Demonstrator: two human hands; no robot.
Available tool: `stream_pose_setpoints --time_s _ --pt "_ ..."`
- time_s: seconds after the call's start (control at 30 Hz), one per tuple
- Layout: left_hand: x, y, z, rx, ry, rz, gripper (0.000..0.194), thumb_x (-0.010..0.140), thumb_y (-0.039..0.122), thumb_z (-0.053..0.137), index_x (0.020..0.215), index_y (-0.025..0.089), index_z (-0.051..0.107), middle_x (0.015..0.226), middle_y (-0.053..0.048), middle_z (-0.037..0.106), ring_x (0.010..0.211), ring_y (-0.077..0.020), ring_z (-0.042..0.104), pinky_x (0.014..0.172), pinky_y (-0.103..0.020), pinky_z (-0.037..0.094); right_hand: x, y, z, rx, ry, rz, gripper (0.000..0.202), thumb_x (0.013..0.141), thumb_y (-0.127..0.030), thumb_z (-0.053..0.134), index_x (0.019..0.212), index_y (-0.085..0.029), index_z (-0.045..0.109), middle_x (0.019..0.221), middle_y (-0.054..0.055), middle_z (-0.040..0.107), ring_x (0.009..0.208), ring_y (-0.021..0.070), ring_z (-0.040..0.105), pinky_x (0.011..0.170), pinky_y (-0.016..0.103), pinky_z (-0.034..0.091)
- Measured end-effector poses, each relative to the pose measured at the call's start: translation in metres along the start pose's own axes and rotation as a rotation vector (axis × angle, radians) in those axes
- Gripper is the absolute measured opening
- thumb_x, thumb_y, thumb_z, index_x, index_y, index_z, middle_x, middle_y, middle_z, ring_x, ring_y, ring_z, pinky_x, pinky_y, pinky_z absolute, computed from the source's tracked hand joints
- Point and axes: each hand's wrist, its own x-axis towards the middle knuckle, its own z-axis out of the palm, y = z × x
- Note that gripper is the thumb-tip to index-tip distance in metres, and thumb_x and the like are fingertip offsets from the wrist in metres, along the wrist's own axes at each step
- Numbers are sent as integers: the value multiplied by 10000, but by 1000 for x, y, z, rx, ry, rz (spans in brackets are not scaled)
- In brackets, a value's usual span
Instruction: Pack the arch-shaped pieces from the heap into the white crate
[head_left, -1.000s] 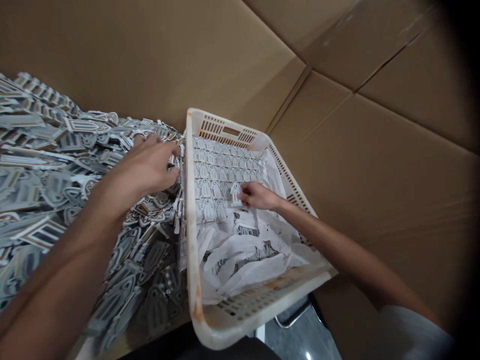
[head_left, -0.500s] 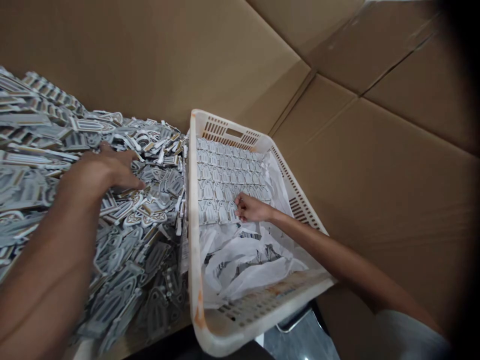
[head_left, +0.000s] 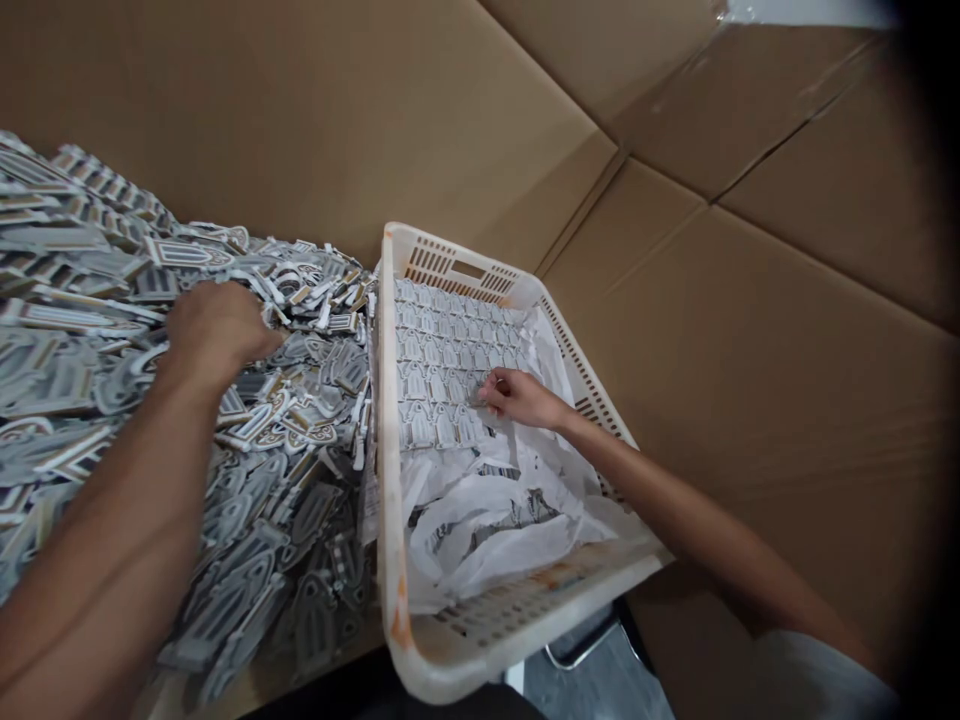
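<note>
My left hand [head_left: 221,325] reaches over a heap of loose grey-and-white flat pieces [head_left: 240,590], many with gold-brown trim. Its thumb points right; the other fingers bend down among the pieces and their tips are hidden. My right hand [head_left: 521,397] is over a white plastic basket [head_left: 388,480], thumb and fingers pinched together at the right end of a row. Whatever lies between the fingertips is too small to make out. Inside the basket, similar arched pieces [head_left: 424,383] lie flat in neat rows on white sheeting [head_left: 480,560].
Tall brown cardboard walls [head_left: 300,110] stand behind and to the right of the basket. The heap rises toward the far left and reaches the basket's left side. Below the basket a metal tube frame [head_left: 585,650] shows above a grey floor.
My left hand has turned, its fingers now bending down into the heap rather than spread over it. My right hand has shifted slightly up and right, away from the front row's end.
</note>
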Motion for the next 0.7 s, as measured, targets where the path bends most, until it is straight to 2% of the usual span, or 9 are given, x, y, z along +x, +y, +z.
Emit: stream_pose_setpoints --time_s 0.03,0.1,0.17,0.27,0.33,0.37,0.5,0.6,0.7 --pt "-1 1 -2 80 22 -16 348 651 359 778 664 195 471 758 -68 513 1008 -344 523 853 -408 407 -1 -5 -2 1 4 -1 228 975 -411 627 906 -203 565 724 18 699 638 146 618 627 275 458" --pt "-6 6 -11 164 52 -14 268 690 308 726 643 206 482 624 -19 425 739 -221 455 678 -317 342 -4 -17 -3 -5 23 -23 242 987 -418 608 890 -197 580 720 28 698 653 155 628 644 289 466" --pt "-14 12 -23 76 74 31 199 726 286 701 660 198 535 566 3 442 643 -182 412 621 -298 315 -7 -33 -5 -26 68 -78 269 1003 -430 589 869 -197 586 706 29 692 644 156 622 650 302 468" --pt "-28 24 -45 -119 108 2 153 779 328 691 768 200 609 533 36 465 560 -152 422 567 -285 307 -11 -65 -8 -34 156 -198 320 1028 -474 576 858 -203 580 701 22 684 631 148 610 651 310 467" --pt "-36 33 -57 -307 105 15 148 787 330 702 828 209 626 524 54 425 510 -125 367 527 -274 265 -12 -89 -9 8 186 -293 338 1033 -503 582 880 -201 587 728 20 685 648 142 613 658 307 473" --pt "-40 38 -61 -430 93 66 144 780 304 710 830 203 620 557 52 441 517 -111 365 521 -264 264 -12 -101 -8 44 188 -335 343 1030 -518 591 905 -199 594 752 22 689 661 139 615 660 303 478" --pt "-50 56 -63 -784 -88 314 211 742 241 762 805 173 573 864 -3 582 678 -102 488 550 -225 414 -3 -149 7 230 133 -398 421 986 -609 638 1028 -191 616 883 42 706 692 129 610 604 282 465" --pt "-54 68 -55 -793 -248 426 268 745 296 806 826 186 576 912 -10 549 708 -114 499 542 -235 495 11 -174 20 350 111 -359 475 929 -664 688 984 -201 594 898 42 688 690 123 589 553 269 427" --pt "-54 74 -46 -748 -375 521 333 720 325 841 819 200 548 833 7 497 646 -108 484 507 -229 481 24 -184 23 425 87 -348 511 854 -668 771 864 -226 515 778 0 625 636 112 535 517 260 387"
